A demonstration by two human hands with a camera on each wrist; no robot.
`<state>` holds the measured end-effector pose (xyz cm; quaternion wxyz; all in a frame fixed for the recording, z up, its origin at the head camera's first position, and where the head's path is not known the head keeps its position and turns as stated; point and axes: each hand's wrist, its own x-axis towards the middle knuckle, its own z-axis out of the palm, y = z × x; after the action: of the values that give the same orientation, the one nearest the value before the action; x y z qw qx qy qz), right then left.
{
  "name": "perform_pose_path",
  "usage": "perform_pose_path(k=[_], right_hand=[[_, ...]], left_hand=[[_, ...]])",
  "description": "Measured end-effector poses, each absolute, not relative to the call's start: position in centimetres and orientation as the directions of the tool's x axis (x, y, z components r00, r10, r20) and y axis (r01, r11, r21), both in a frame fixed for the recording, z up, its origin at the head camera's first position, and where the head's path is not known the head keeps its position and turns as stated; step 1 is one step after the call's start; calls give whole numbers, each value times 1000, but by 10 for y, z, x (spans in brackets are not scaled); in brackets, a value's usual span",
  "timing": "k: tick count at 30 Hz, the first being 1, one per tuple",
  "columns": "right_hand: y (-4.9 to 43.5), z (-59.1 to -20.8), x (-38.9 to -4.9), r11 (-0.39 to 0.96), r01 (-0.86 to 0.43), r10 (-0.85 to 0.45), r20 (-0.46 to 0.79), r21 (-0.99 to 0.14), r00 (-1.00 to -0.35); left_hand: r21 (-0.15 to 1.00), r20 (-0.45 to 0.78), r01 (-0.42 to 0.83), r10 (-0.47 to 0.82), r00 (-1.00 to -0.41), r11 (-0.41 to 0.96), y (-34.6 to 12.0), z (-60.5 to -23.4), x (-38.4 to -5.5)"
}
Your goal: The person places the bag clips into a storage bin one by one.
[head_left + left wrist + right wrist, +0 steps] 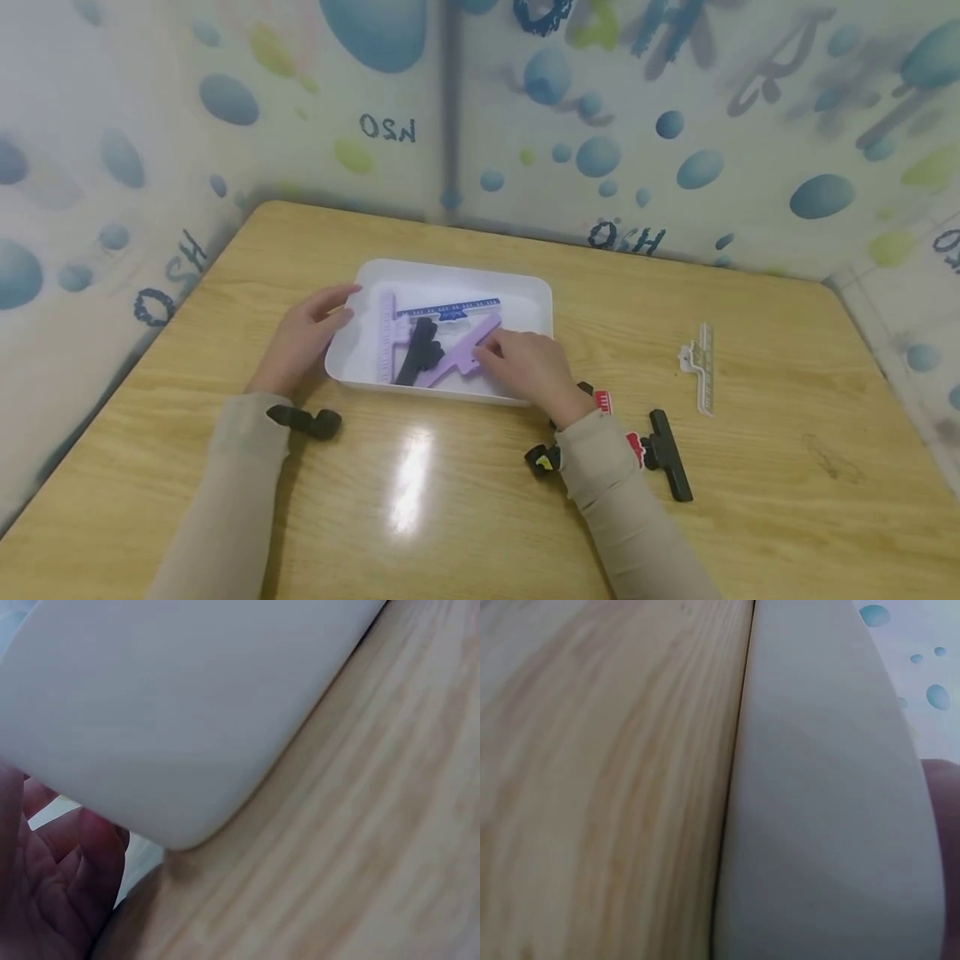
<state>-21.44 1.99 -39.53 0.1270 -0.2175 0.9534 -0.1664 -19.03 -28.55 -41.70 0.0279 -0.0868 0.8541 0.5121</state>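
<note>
In the head view, your left hand [306,333] rests at the left rim of the white tray [528,293], fingers loosely extended rather than clenched, probably to steady it on the table [337,517] against a nudge from the other side. Your right hand [536,362] reaches over the near right edge, fingers curled and seeming to pinch the purple clip [450,360], which lies slantwise inside the tray beside the black clip [420,354]; a grip near its handle likely gives better control. The lilac clip [386,342] and the blue clip [450,310] lie there too, while the clear clip [705,367] sits outside, well apart. In the left wrist view, your fingers bend close to the tray's end, suggesting light support. In the right wrist view, the tray's side wall hides your grip, so you cannot tell it from there.
</note>
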Motion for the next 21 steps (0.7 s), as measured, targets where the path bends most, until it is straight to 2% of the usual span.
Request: perform_pose_path(k=[10, 21], right_hand=[[18, -393, -213, 862, -348, -430, -168, -367, -887], [18, -393, -214, 842, -384, -475, -183, -379, -861]], left_hand=[[869, -146, -178, -105, -984, 461, -285, -414, -190], [861, -139, -173, -106, -985, 478, -286, -415, -190]])
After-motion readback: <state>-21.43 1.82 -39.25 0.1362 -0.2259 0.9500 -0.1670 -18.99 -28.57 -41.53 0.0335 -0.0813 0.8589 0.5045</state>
